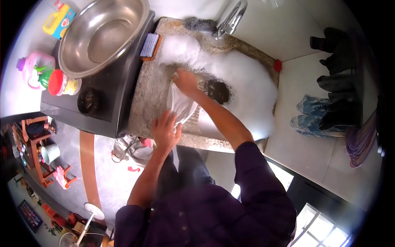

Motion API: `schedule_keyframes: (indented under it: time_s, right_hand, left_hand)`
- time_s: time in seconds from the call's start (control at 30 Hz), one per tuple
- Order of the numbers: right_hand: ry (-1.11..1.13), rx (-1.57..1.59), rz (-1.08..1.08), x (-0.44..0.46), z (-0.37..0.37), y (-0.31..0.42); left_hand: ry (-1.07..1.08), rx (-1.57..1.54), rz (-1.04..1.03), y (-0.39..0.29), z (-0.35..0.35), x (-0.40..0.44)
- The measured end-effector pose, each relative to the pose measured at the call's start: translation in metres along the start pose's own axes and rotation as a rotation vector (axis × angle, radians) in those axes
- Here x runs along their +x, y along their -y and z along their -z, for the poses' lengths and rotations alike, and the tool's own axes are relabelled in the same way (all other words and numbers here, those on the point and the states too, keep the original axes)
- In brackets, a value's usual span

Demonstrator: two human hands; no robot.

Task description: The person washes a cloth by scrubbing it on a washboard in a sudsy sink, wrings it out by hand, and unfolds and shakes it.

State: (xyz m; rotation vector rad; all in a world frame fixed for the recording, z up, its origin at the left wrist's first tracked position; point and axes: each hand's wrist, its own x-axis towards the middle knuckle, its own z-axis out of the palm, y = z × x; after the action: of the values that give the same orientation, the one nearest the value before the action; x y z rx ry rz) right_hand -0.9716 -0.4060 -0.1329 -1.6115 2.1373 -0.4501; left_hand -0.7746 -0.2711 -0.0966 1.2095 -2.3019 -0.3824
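A wet white cloth (181, 105) lies stretched over the ridged slab of a stone sink (144, 101), beside soapy water. My right hand (187, 83) grips its far end, fingers closed round the fabric. My left hand (165, 131) rests on the near end with fingers spread, thumb at the cloth's edge. Thick white foam (247, 90) fills the basin right of the cloth, with a dark gap in it beside my right wrist. A scrub brush (150, 46) with pale bristles lies on the sink's left rim.
A large metal basin (109, 39) sits on the dark counter at left, near bottles and a red-lidded jar (61, 83). The faucet (232, 20) rises behind the sink. Clothes (319, 109) hang at right. A grey cloth bundle (133, 150) lies below the sink's left corner.
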Motion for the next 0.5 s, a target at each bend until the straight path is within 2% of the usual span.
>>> schedule_keyframes:
  time_s: [0.1,0.17,0.2,0.3,0.37,0.47,0.5]
  right_hand:
    - [-0.27,0.006,0.45,-0.079,0.009,0.007]
    - [0.052,0.025,0.543,-0.116,0.012,0.013]
    - [0.135,-0.036,0.586,-0.113,0.005,0.01]
    - [-0.347,-0.044,0.606,-0.038,-0.036,-0.043]
    - [-0.115,-0.469,0.547,0.027,-0.015,-0.059]
    - [-0.146,-0.213,0.266,0.023,-0.006,-0.052]
    - [-0.191,-0.161,0.243,0.017,-0.001,-0.053]
  left_hand:
    - [-0.02,-0.01,0.008,-0.002,0.002,0.002]
    - [-0.017,-0.022,0.013,-0.002,0.002,0.007]
    - [-0.001,-0.02,0.02,-0.002,0.001,0.007]
    - [0.009,-0.024,0.03,-0.003,0.003,0.002]
    - [0.019,-0.045,0.023,-0.002,0.007,0.006]
    - [0.08,-0.093,-0.004,0.005,0.008,0.004]
    - [0.108,-0.111,-0.008,0.007,0.009,0.006]
